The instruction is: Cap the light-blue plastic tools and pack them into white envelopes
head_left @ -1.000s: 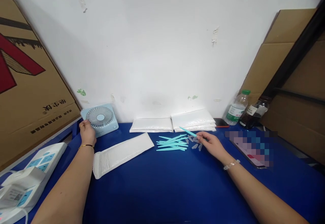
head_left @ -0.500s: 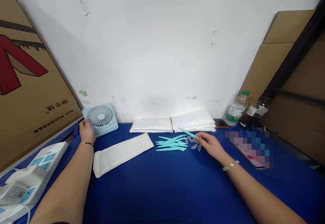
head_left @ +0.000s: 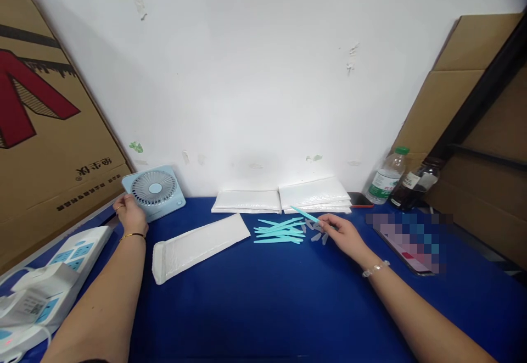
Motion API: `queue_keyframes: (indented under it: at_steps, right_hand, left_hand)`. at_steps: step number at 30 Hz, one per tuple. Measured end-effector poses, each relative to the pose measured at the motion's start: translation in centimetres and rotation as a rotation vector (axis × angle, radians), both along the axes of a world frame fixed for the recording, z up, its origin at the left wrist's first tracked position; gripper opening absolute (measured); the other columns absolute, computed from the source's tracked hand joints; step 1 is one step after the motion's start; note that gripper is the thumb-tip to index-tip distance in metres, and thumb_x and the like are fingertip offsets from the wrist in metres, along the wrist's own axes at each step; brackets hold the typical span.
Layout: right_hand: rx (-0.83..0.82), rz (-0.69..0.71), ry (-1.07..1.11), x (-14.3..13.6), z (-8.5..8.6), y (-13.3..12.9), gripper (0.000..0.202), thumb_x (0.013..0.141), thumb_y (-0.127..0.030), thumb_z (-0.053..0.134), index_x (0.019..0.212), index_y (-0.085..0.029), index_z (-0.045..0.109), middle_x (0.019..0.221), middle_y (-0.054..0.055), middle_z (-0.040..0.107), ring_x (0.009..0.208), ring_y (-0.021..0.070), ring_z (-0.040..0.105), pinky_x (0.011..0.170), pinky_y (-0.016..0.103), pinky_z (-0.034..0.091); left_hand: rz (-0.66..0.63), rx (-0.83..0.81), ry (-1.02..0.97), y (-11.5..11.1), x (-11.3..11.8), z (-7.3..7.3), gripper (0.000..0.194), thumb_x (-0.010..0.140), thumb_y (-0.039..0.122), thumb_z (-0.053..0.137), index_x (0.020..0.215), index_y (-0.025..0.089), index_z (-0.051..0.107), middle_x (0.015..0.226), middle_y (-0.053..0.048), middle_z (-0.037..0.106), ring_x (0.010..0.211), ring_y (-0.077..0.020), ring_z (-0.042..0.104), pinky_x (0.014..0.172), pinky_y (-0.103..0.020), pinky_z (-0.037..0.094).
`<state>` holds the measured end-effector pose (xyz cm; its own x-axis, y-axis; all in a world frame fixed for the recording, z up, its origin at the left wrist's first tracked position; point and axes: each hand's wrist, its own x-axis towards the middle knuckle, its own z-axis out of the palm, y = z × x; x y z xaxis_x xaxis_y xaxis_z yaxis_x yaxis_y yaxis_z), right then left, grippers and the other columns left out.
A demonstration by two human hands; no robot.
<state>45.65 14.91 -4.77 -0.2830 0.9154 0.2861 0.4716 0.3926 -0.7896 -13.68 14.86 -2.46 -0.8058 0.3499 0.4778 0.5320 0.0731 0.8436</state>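
My left hand (head_left: 130, 214) grips the lower left edge of the small blue fan (head_left: 153, 191) at the wall, while my right hand (head_left: 345, 235) pinches one teal stick (head_left: 305, 214), its tip over the loose pile of sticks (head_left: 280, 230) just left of my fingers.

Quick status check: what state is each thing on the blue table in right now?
Light blue square desk fan: tilted, gripped by left hand.
Teal plastic stick: lifted at one end, pinched by right hand.
Pile of teal sticks: loose, lying flat.
White padded envelope: flat, flap open.
Clear green-capped water bottle: upright, capped.
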Motion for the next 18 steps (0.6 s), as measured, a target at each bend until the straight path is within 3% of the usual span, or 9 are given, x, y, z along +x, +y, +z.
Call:
queue_keyframes:
  at_steps: [3, 7, 10, 13, 16, 18]
  right_hand:
    - [0.014, 0.005, -0.002, 0.0, 0.1, -0.1, 0.034, 0.087, -0.049, 0.047, 0.088, -0.019, 0.062, 0.074, 0.004, 0.061, 0.069, 0.0174, 0.057, 0.064, 0.028, 0.046]
    - [0.025, 0.023, 0.002, -0.1, 0.2, -0.4, 0.032, 0.088, -0.048, 0.047, 0.086, -0.019, 0.061, 0.074, 0.002, 0.061, 0.069, 0.0167, 0.057, 0.065, 0.027, 0.044]
    - [0.039, 0.021, 0.006, -0.1, 0.3, -0.5, 0.032, 0.088, -0.048, 0.047, 0.086, -0.019, 0.061, 0.073, 0.002, 0.061, 0.069, 0.0165, 0.057, 0.065, 0.027, 0.044]
    - [0.044, 0.025, 0.000, 0.0, 0.4, -0.7, 0.033, 0.088, -0.048, 0.046, 0.086, -0.019, 0.062, 0.073, 0.003, 0.062, 0.068, 0.0170, 0.057, 0.063, 0.027, 0.045]
    - [0.036, 0.040, -0.011, -0.2, 0.6, -0.8, 0.034, 0.088, -0.048, 0.046, 0.089, -0.019, 0.063, 0.076, 0.004, 0.063, 0.068, 0.0175, 0.058, 0.061, 0.027, 0.046]
    - [0.035, 0.066, -0.010, -0.4, 0.8, -1.0, 0.033, 0.088, -0.047, 0.047, 0.092, -0.019, 0.064, 0.081, 0.005, 0.065, 0.072, 0.0182, 0.059, 0.063, 0.028, 0.047]
  left_hand:
    - [0.209, 0.039, -0.056, -0.3, 0.3, 0.5, 0.016, 0.090, 0.031, 0.039, 0.093, 0.016, 0.034, 0.093, -0.004, 0.046, 0.102, -0.0238, 0.044, 0.087, -0.041, 0.033]
    - [0.234, -0.034, -0.025, -0.6, 1.4, 0.5, 0.031, 0.084, 0.030, 0.053, 0.105, 0.011, 0.038, 0.112, -0.012, 0.049, 0.117, -0.0311, 0.040, 0.096, -0.047, 0.028]
    - [0.269, -0.030, -0.052, -1.0, 2.9, 0.2, 0.042, 0.085, 0.029, 0.052, 0.116, 0.006, 0.035, 0.129, -0.021, 0.040, 0.126, -0.0363, 0.031, 0.101, -0.051, 0.023]
    - [0.293, 0.022, -0.006, -1.5, 5.8, 1.1, 0.050, 0.083, 0.026, 0.053, 0.124, 0.004, 0.033, 0.136, -0.024, 0.033, 0.131, -0.0359, 0.026, 0.105, -0.050, 0.020]
    - [0.109, 0.090, 0.230, -2.1, 11.2, 3.4, 0.048, 0.080, 0.024, 0.054, 0.124, 0.010, 0.041, 0.139, -0.019, 0.032, 0.132, -0.0296, 0.026, 0.109, -0.045, 0.020]
    - [-0.158, 0.069, 0.392, -2.7, 16.3, 4.8, 0.042, 0.081, 0.027, 0.053, 0.120, 0.014, 0.048, 0.139, -0.014, 0.036, 0.131, -0.0273, 0.030, 0.109, -0.043, 0.023]
